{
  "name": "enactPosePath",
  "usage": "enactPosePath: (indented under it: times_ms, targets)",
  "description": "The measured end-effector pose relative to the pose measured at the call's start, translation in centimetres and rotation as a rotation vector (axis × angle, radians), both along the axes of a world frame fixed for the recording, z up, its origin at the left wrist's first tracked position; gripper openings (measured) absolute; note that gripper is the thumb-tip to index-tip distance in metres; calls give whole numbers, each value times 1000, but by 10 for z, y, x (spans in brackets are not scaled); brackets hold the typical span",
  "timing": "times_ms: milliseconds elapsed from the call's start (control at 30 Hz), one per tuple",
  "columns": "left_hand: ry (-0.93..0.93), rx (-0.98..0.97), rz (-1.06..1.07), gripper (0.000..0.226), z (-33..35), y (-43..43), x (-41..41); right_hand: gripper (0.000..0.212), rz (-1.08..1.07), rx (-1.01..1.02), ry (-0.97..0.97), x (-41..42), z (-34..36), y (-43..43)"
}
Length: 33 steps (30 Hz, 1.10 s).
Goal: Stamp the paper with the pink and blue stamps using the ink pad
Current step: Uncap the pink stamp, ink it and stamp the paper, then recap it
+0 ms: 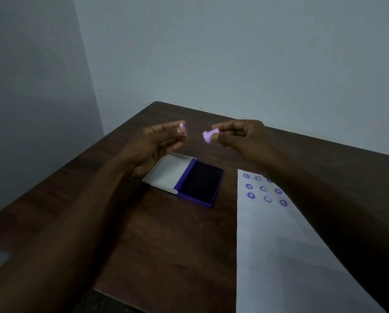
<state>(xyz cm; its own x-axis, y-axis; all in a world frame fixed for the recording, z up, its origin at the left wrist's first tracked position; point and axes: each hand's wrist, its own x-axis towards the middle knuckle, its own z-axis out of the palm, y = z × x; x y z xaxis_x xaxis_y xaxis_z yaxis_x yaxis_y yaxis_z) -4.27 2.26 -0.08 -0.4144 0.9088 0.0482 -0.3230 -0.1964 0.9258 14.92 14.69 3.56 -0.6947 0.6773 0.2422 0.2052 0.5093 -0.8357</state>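
My right hand (243, 138) pinches a small pink stamp (209, 135) by its handle, with its wide end pointing left. My left hand (157, 143) holds a small pink cap-like piece (183, 128) between thumb and forefinger, a short gap away from the stamp. Both hands hover above the far part of the table. Below them the ink pad (200, 182) lies open, its dark pad showing and its white lid (168, 171) folded out to the left. The white paper (279, 245) lies to the right and carries several purple smiley and flower prints (263, 188) near its top. No blue stamp is in view.
The dark wooden table (166, 245) stands in a corner, with grey walls close behind and to the left. My right forearm crosses over the paper's right side and hides part of it.
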Motion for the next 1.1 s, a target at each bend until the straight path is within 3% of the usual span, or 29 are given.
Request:
enactPosePath:
  times_ms: [133,267,567,1100]
  targets:
    - [-82,5,43,27,2,1,-3,28,42,292,-359,5,-11,-1]
    - [-120,2,64,28,2,1,-4,28,120,400,-504,7,-14,-12]
    - [-120,-21,55,28,2,2,-3,22,213,515,-500,1,-28,-27]
    - [-93,-44,50,19,1,3,3,21,224,515,-556,-5,-31,-23]
